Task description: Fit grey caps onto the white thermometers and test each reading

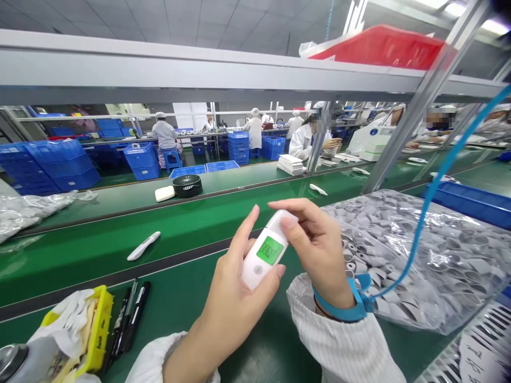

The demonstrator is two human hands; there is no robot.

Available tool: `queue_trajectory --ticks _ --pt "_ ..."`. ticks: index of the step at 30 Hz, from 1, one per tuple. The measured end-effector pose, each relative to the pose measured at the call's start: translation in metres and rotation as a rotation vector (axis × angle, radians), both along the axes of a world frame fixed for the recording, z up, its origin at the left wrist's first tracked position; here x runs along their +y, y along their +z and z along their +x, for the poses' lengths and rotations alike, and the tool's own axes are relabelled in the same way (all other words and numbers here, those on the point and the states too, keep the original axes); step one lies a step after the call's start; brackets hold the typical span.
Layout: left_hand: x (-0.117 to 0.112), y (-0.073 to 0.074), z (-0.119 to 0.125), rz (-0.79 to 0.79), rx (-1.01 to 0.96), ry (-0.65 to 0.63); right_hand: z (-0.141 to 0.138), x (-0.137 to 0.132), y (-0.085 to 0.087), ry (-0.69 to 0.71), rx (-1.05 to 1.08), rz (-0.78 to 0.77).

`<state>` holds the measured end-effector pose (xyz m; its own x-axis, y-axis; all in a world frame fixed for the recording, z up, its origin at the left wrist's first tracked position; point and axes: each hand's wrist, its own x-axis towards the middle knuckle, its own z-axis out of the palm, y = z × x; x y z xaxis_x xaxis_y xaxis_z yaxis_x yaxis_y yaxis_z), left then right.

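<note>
My left hand (235, 287) wraps its fingers round the lower body of a white thermometer (265, 250) with a lit green screen. My right hand (319, 250) pinches the thermometer's upper tip between thumb and fingers. A blue wrist strap (351, 306) sits on my right wrist, and its blue coiled cord (431, 197) runs up to the right. Both hands hover over the green work surface (179, 314).
A clear bag of small grey parts (431, 250) lies at the right. Another white thermometer (143, 246) lies on the green conveyor belt (99, 239). Black pens (128, 319) and a yellow box (98, 330) sit at lower left. A black fan (187, 185) stands farther back. Other workers sit at distant tables.
</note>
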<state>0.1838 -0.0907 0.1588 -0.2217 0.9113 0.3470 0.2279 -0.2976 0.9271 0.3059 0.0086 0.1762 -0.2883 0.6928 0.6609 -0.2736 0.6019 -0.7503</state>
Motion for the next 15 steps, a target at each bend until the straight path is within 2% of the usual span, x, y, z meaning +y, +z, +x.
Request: queue_trajectory --ticks 4,8,11,15 --pt "0.001 -0.003 0.001 0.032 0.000 0.010 -0.006 -0.004 -0.004 -0.107 0.031 0.052" --pt "0.001 -0.007 0.002 0.052 0.012 0.000 -0.014 -0.011 -0.008 -0.226 0.032 0.207" --pt "0.002 -0.008 0.000 0.047 0.034 0.011 -0.017 -0.014 -0.009 -0.252 0.065 0.248" --pt "0.004 -0.004 0.000 0.048 0.182 0.117 -0.014 -0.013 -0.006 -0.218 0.048 0.237"
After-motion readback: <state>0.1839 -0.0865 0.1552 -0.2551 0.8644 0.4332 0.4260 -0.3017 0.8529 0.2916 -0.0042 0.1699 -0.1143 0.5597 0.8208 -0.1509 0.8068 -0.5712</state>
